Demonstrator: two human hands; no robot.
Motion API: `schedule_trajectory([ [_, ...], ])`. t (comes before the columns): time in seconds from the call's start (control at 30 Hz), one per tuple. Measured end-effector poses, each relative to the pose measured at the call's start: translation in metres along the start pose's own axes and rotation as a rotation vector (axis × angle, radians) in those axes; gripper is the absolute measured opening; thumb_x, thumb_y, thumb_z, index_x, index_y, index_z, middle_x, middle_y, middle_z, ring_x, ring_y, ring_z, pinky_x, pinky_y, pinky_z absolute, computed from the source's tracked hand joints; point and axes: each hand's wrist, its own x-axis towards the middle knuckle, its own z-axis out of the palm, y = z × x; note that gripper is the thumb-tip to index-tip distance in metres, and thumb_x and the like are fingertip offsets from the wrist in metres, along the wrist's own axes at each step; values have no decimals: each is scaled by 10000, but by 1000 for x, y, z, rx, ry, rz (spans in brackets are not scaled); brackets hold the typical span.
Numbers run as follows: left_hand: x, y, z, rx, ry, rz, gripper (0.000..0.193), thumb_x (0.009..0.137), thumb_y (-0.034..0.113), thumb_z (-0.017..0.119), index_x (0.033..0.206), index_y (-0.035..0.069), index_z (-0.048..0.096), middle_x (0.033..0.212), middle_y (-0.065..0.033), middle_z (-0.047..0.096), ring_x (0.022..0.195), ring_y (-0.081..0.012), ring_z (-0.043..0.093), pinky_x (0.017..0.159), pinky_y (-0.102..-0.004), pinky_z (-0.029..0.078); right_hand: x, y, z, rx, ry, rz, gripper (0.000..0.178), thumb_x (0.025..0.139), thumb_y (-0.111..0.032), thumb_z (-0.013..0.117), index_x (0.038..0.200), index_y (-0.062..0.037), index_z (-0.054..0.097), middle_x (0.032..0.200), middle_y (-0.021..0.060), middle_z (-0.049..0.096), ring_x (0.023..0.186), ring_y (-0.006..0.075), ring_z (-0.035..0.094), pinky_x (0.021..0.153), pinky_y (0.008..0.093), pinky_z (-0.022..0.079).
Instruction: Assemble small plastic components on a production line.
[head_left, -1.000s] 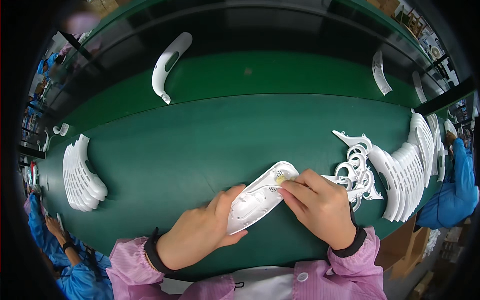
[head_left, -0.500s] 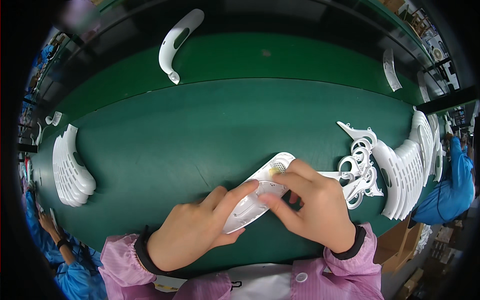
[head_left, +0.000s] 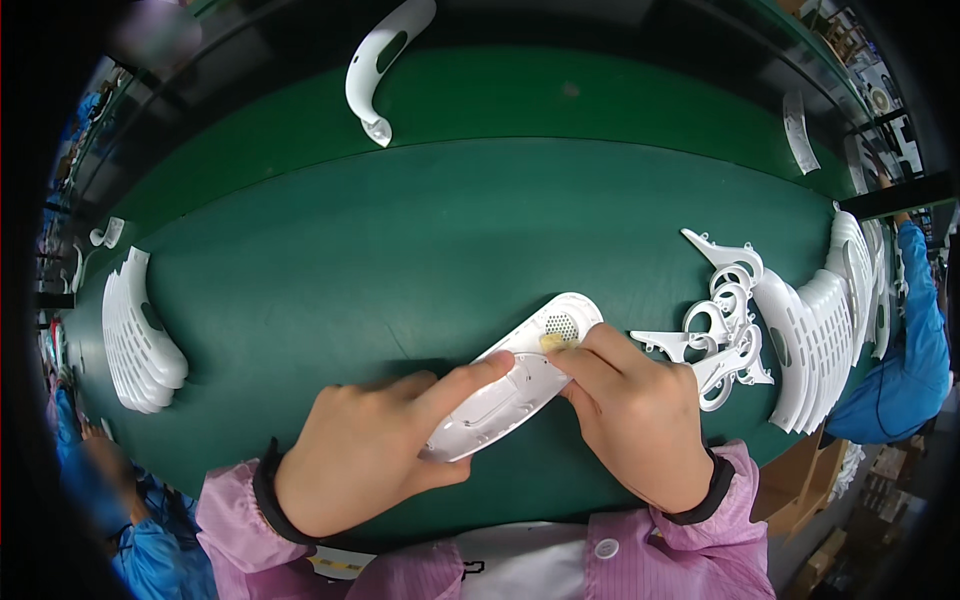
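A long white plastic shell [head_left: 500, 405], its hollow inner side up, lies slanted between my hands above the green table. It has a dotted grille [head_left: 563, 325] at its far rounded end. My left hand [head_left: 370, 440] is closed round the near left part, its index finger along the left rim and its thumb below. My right hand [head_left: 640, 415] is closed at the right edge near the grille. Its index fingertip touches a small yellowish piece [head_left: 551, 343] beside the grille; the other right fingertips are partly hidden.
White ring-shaped parts [head_left: 720, 325] lie piled to the right, beside a row of nested slotted white shells [head_left: 815, 330]. Another nested stack [head_left: 138, 335] stands at left. One curved white part [head_left: 368, 75] rests beyond the table's far seam. People in blue work at both sides.
My right thumb has drawn back from the shell's inside to its right edge. The shell has shifted slightly, showing more of the grille. The view has tilted a little.
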Motion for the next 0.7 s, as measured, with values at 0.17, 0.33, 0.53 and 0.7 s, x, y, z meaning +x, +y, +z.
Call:
schedule_trajectory([
  [0.17,9,-7,-8,-86,27,53,777,709,183,815,1429,223,527,889,-98,727,715,-308,705,610,-415,565,7,1,-3,16,-16,27,260,787,-97,757,1034,-49,692,927,42,620,571,223,650,490,329,501],
  [0.33,5,-6,-22,-98,-111,-99,704,727,217,823,1389,231,582,1020,-102,751,832,-327,732,730,-394,600,9,-2,-13,191,-14,87,428,788,-210,815,1183,-99,691,1005,39,663,659,240,689,539,349,537],
  [0.53,22,-46,-75,-111,459,-61,629,808,153,804,1389,131,565,1213,-172,709,1031,-381,718,881,-383,563,0,8,-17,310,398,-107,556,762,-106,857,1270,-15,651,1120,118,697,728,216,715,601,282,566],
  [0.7,73,-107,-119,-144,846,-43,650,870,220,767,1443,71,498,1306,-220,617,1147,-342,635,983,-370,494,-12,-8,-30,307,296,-133,493,878,-28,721,1355,-100,615,1223,125,634,748,246,671,629,332,547],
])
